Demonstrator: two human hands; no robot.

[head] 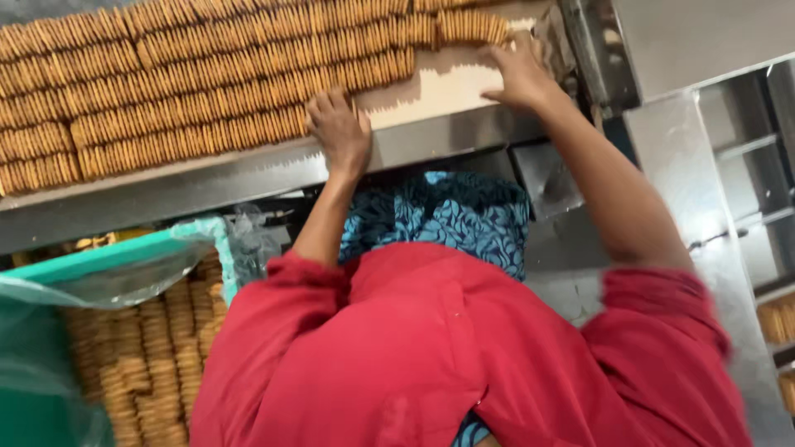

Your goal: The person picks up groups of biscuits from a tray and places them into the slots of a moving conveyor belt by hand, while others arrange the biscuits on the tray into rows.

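Note:
Rows of brown biscuits [190, 83] stand on edge on a pale conveyor belt [447, 79] across the top of the head view. My left hand [339, 128] presses its fingers against the right end of the nearest row, at the belt's steel front edge. My right hand [517, 74] lies farther right on the belt, its fingers curled at the end of a short biscuit row [470, 26] near the back. Red sleeves and a blue patterned cloth fill the lower middle.
A steel rail [207, 186] runs along the belt's front. Below left, a green crate [108, 257] lined with clear plastic holds stacked biscuits [157, 348]. Steel machine panels [687, 50] and a frame rise at the right, with more biscuits [778, 319] at the far right edge.

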